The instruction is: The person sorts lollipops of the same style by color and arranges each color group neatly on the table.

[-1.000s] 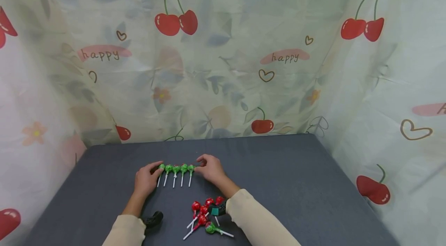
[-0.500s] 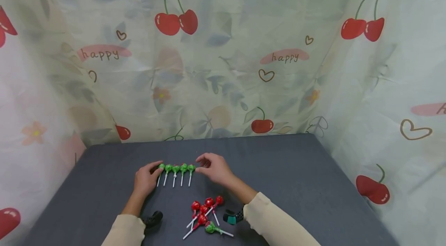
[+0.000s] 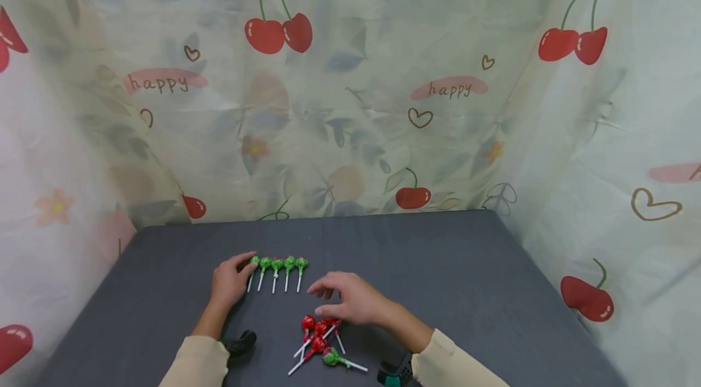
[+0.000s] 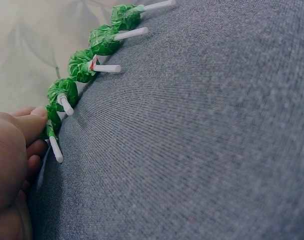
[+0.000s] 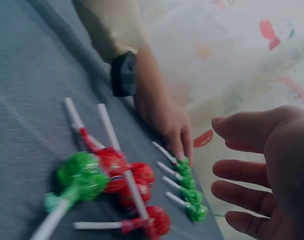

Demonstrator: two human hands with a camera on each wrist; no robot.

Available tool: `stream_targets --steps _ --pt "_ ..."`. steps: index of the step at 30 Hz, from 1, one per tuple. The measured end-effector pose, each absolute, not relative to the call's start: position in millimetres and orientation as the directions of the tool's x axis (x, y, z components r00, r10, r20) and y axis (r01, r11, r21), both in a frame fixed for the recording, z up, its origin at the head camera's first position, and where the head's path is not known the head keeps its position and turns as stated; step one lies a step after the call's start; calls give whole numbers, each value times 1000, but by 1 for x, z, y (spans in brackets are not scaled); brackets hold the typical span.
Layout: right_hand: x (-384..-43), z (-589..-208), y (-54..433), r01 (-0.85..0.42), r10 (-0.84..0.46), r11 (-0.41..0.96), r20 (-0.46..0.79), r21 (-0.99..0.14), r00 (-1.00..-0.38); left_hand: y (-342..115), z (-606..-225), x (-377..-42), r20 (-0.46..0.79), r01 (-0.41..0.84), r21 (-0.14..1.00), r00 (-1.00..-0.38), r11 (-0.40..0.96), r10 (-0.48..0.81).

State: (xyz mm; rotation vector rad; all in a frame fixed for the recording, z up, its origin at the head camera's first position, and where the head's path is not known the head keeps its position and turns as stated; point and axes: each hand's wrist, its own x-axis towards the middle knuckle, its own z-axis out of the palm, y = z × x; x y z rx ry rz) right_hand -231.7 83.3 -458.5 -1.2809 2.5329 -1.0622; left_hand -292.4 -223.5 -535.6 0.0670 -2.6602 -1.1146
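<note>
Lying side by side, sticks toward the person, five green lollipops (image 3: 277,264) form a row on the dark tabletop (image 3: 438,271). At the row's left end, the left hand (image 3: 229,282) pinches the outermost one. Nearer the person than the row, red lollipops (image 3: 318,345) lie heaped beside a loose green lollipop (image 3: 331,357); rightward of the row, the right hand (image 3: 353,298) hovers empty, fingers loosely extended.

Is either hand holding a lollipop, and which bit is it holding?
The left hand pinches the leftmost green lollipop by its wrapped head. The right hand holds nothing.
</note>
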Motion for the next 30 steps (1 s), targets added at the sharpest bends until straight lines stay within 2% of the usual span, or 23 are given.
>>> stream_targets --steps 7,18,26,30 --pt "-216 -473 92 -729 -812 374 177 -573 -556 -223 -536 -292 206 47 712 -968 700 -145" --pt "-198 -491 100 -873 -901 325 160 -364 -402 -224 -535 -293 207 49 709 -968 704 -141" --pt "-193 -499 105 -894 -905 360 134 -266 -405 -224 -535 -294 218 55 706 -965 706 -143" --pt "-193 -503 105 -903 -901 364 161 -226 -403 -225 -536 -293 218 58 705 -966 706 -138"
